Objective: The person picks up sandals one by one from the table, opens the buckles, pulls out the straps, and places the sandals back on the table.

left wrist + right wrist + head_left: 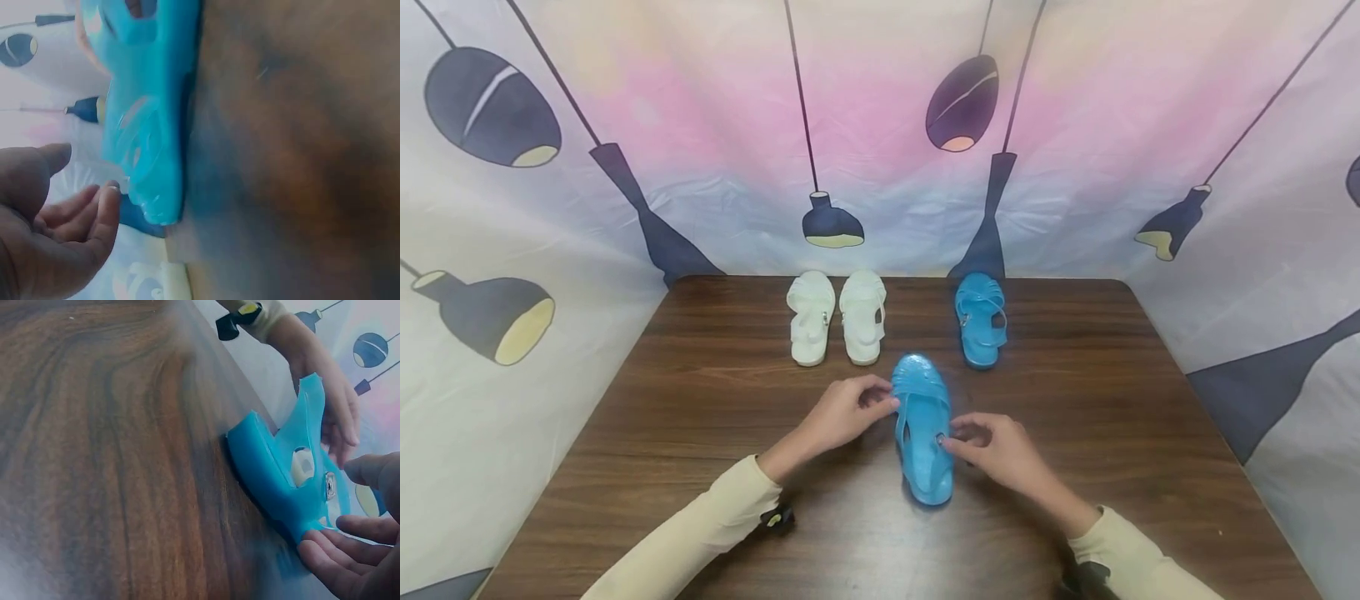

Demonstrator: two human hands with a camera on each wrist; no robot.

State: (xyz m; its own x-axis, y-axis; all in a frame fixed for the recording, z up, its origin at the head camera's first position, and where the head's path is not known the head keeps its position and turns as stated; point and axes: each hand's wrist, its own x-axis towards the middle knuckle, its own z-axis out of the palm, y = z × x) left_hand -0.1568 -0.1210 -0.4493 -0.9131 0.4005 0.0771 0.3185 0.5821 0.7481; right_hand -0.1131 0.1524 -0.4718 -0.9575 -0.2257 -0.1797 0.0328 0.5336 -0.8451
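A blue sandal [925, 429] lies sole down on the wooden table, its toe pointing away from me. My left hand [848, 408] is at the left of its toe straps, fingers loosely bent; in the left wrist view the thumb and fingers [107, 206] are apart with nothing between them. On the other side, my right hand [1000, 450] is beside the metal buckle [330, 486] on the ankle strap. Its thumb stands apart from the fingers, and the lower fingertips [315, 544] appear to touch the sandal's side. Whether the left fingertips touch the sandal, I cannot tell.
Another blue sandal [981, 321] stands farther back on the right. Two white sandals [811, 321] sit side by side at the back of the brown table [700, 400]. A cloth backdrop [880, 100] printed with hanging lamps rises behind the table and along both sides.
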